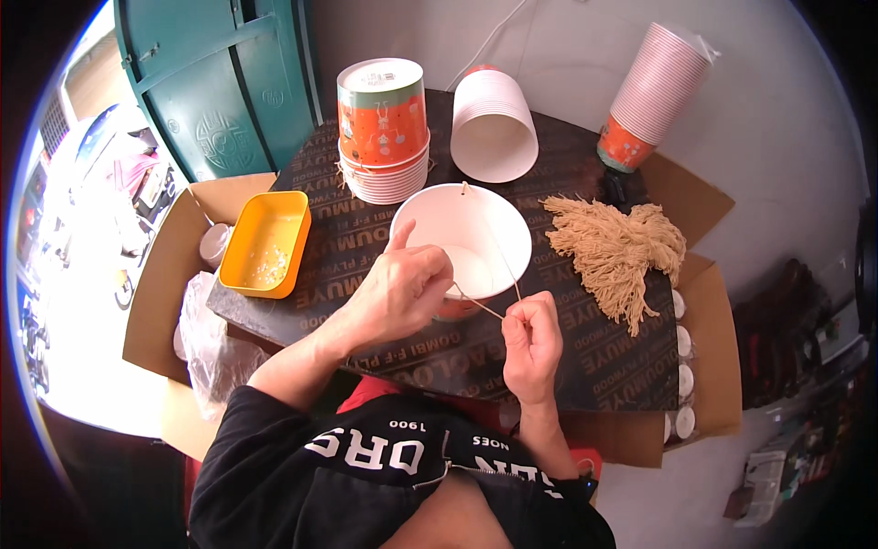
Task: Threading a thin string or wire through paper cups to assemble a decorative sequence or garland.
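Observation:
A white paper bowl stands open side up on a dark printed board. My left hand grips its near rim, thumb raised over the edge. A thin tan string runs from a hole in the bowl's far rim down across the bowl. My right hand pinches that string's end just in front of the bowl. A bundle of tan strings lies on the board to the right.
A stack of orange-printed bowls, a stack lying on its side and a leaning stack sit at the back. A yellow tray rests at the left. Cardboard box flaps and a teal door surround the board.

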